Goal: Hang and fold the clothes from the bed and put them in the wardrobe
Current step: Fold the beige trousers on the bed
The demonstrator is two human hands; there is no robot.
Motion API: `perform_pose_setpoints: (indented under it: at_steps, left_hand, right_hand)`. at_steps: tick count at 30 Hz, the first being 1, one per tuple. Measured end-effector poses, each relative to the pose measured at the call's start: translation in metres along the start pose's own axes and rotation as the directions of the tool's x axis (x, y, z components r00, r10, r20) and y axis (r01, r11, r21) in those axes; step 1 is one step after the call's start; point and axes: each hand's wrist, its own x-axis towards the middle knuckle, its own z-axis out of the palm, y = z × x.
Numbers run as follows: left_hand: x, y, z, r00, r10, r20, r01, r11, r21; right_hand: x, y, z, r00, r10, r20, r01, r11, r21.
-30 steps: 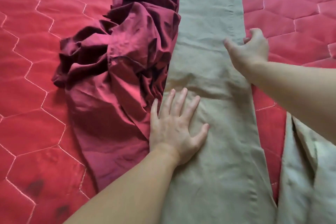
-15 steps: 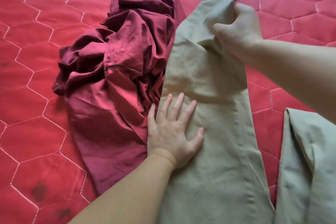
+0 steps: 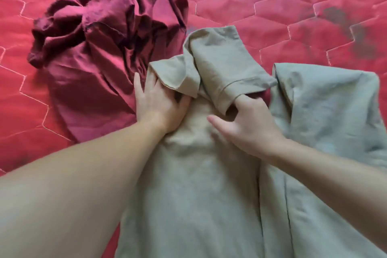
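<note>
left hand flat, right hand curled

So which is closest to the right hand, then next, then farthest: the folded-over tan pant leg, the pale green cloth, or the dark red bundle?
From the right hand:
1. Folded-over tan pant leg: touching, its fingers are tucked under the hem.
2. Pale green cloth: just beside it, on the right.
3. Dark red bundle: farthest, on the left, beyond the left hand.
</note>
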Motion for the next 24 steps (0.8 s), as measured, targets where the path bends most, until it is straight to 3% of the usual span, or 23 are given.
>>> perform_pose_setpoints:
  at_steps: [1, 3, 4, 6, 8, 10, 12, 14, 18, 21, 22, 23, 24]
  left_hand:
    - [-0.004, 0.001, -0.001, 1.000, -0.007, 0.028, 0.006, 1.000, 0.022]
    - [-0.008, 0.003, -0.004, 0.994, -0.013, 0.106, 0.004, 0.997, 0.081]
    - [-0.007, 0.003, -0.006, 0.990, -0.015, 0.138, 0.000, 0.994, 0.107]
    - [-0.007, 0.006, -0.015, 0.986, -0.018, 0.166, -0.003, 0.992, 0.125]
    - [-0.016, 0.012, -0.026, 0.991, 0.009, 0.134, -0.020, 0.996, 0.083]
    - [-0.035, 0.017, -0.036, 0.994, 0.068, 0.082, -0.066, 0.998, -0.018]
    - [-0.058, 0.020, -0.038, 0.971, 0.162, 0.178, -0.158, 0.987, -0.037]
    - [-0.069, 0.016, -0.034, 0.906, 0.230, 0.354, -0.265, 0.963, 0.050]
    - [-0.060, 0.014, -0.034, 0.893, 0.155, 0.422, -0.222, 0.968, 0.116]
    - [-0.053, 0.022, -0.027, 0.817, 0.107, 0.567, 0.077, 0.953, -0.292]
    - [-0.049, 0.024, -0.026, 0.861, 0.103, 0.498, 0.106, 0.922, -0.373]
    - [-0.038, 0.020, -0.022, 0.879, 0.125, 0.460, 0.091, 0.903, -0.420]
    - [-0.035, 0.020, -0.024, 0.841, 0.112, 0.529, 0.074, 0.946, -0.317]
  right_hand:
    - [0.008, -0.010, -0.003, 0.984, 0.178, 0.019, -0.179, 0.978, 0.104]
    - [0.029, -0.022, -0.009, 0.868, 0.490, 0.080, -0.484, 0.799, 0.357]
    - [0.038, -0.024, -0.012, 0.805, 0.580, 0.128, -0.576, 0.710, 0.406]
    - [0.044, -0.024, -0.019, 0.776, 0.620, 0.119, -0.609, 0.684, 0.402]
    - [0.039, -0.027, -0.031, 0.852, 0.523, 0.014, -0.483, 0.776, 0.406]
    - [0.032, -0.032, -0.045, 0.938, 0.320, -0.132, -0.235, 0.868, 0.438]
    - [0.020, -0.034, -0.053, 0.967, 0.134, -0.218, -0.033, 0.910, 0.413]
    - [0.004, -0.032, -0.050, 0.963, -0.102, -0.250, 0.169, 0.950, 0.263]
    - [-0.031, -0.016, -0.032, 0.865, -0.500, -0.048, 0.501, 0.866, 0.005]
    - [-0.047, 0.013, -0.026, 0.839, -0.520, 0.158, 0.537, 0.838, -0.093]
    - [-0.050, 0.024, -0.024, 0.858, -0.481, 0.179, 0.503, 0.857, -0.110]
    - [-0.052, 0.033, -0.022, 0.889, -0.422, 0.179, 0.445, 0.888, -0.116]
    - [-0.054, 0.041, -0.021, 0.921, -0.359, 0.152, 0.376, 0.921, -0.102]
